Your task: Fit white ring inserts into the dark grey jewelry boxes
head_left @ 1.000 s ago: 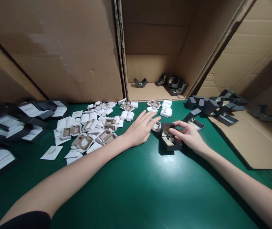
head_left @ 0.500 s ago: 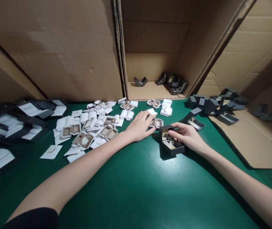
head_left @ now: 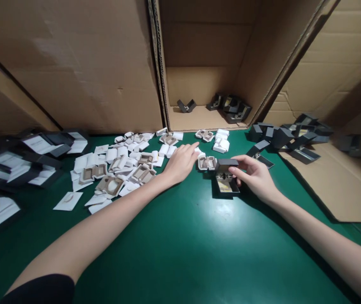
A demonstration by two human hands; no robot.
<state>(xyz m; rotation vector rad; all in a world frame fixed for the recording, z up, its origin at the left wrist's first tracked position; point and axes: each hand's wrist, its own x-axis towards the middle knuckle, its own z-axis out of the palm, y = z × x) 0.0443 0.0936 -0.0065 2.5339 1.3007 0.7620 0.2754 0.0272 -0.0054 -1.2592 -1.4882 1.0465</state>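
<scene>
My right hand [head_left: 252, 174] grips a small black hinged box [head_left: 227, 195] by its raised lid, thumb at the front. The box's lid stands up and pale lining with a yellowish patch shows inside. To the left, my left hand [head_left: 181, 164] lies palm down over the table with its fingers stretched out, beside the white box inserts. What is under its palm is hidden. Between the hands lies an unfolded white insert [head_left: 207, 163] with grey-brown hollows, close to the black box. Another folded white insert [head_left: 221, 143] lies farther back.
A heap of white inserts [head_left: 117, 162] spreads over the green table [head_left: 180, 245] at left. Black boxes with white linings [head_left: 18, 162] crowd the far left. More black boxes [head_left: 294, 135] pile up at right. An upright cardboard carton [head_left: 196, 78] holds several black boxes.
The black box has turned in my right hand, so its opening faces me more squarely. My left hand has drawn slightly left, uncovering more of the insert between the hands.
</scene>
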